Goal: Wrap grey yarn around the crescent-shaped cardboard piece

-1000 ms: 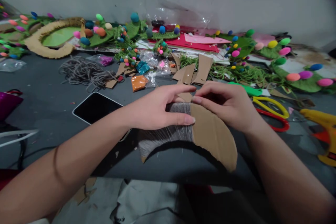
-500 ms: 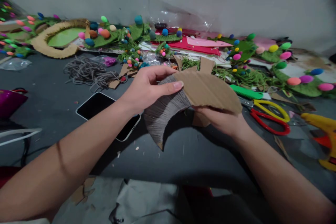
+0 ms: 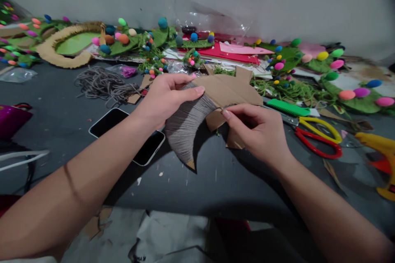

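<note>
head view: found half-wrapped cardboard crescent (image 3: pixel 230 90) above dark table (image 3: pixel 173 191), clasped by left hand (image 3: pixel 162 100) at outer edge; saw right hand (image 3: pixel 262 131) pinched at inner curve, could not tell on what. judged light, stiff, creasable; advised holding across wrapping.

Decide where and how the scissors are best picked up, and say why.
Probably by the red loop and yellow loop, from the right: both lie flat on the table, while the blades point left, towards the right hand.
</note>
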Tool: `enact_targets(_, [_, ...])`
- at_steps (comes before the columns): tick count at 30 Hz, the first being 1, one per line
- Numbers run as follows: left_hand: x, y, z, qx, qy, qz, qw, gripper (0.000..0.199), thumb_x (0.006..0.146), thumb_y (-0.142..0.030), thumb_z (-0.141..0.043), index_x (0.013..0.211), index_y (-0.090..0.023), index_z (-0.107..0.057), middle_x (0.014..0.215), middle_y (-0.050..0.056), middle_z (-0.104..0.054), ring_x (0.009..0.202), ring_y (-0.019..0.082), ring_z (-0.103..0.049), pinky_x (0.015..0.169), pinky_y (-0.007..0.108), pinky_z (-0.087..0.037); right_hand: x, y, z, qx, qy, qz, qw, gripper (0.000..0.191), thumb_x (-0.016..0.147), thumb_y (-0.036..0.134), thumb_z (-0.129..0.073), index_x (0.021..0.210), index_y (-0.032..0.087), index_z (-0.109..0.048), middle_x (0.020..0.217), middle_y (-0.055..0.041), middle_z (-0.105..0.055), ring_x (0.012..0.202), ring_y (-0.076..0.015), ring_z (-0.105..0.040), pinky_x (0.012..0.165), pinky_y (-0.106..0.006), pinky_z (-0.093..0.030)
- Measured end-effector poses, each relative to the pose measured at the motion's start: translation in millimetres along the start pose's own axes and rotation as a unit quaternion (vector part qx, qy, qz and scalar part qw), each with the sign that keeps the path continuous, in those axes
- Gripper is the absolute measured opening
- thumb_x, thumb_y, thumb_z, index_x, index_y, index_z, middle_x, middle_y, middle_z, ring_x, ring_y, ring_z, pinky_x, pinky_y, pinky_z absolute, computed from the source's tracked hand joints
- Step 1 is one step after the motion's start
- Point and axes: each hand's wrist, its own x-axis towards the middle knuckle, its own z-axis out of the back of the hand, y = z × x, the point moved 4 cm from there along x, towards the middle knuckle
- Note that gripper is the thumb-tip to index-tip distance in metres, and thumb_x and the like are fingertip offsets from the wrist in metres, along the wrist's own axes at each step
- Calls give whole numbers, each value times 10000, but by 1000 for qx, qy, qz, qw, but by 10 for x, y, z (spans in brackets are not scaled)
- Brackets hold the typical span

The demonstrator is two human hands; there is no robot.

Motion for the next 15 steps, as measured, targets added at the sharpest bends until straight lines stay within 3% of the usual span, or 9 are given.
enact_targets(3, [9,26,-2,6,-2,6,1000,291,747,-369,-825,959,-180,-766,968,74,-780,811,207,-724,692,289,-585,-13,7,-17,-13,2,12,1000,160,891,327,-680,917,202,-777,814,-26,-770,631,-146,-664,575,-264,-524])
enact_targets(8, [3,32,-34,29,7,-5,1000,262,773,-375,-791,958,-191,-775,941,60,-782,790,197,-715,663,273,-579,-27,75,-26,-83,40,91,992,144,921,263,-633,905,188,-756,776,-23,-746,610,-123,-621,592,-254,-476])
enact_targets(11, [-15,-10,-46,68,33,-20,997,204,807,-345,-759,945,-196,-779,927,45,-783,783,186,-711,666,262,-572,-28,132,25,-145,51,140,978,141,936,224,-607,919,175,-738,725,-17,-695,604,-110,-587,585,-248,-430])
enact_targets(15, [-29,-42,-39,135,80,-29,987,201,818,-347,-744,940,-191,-780,906,48,-778,805,201,-709,669,272,-561,-34,201,110,-231,81,199,949,132,950,249,-600,947,181,-713,805,-31,-683,675,-117,-593,607,-257,-404])
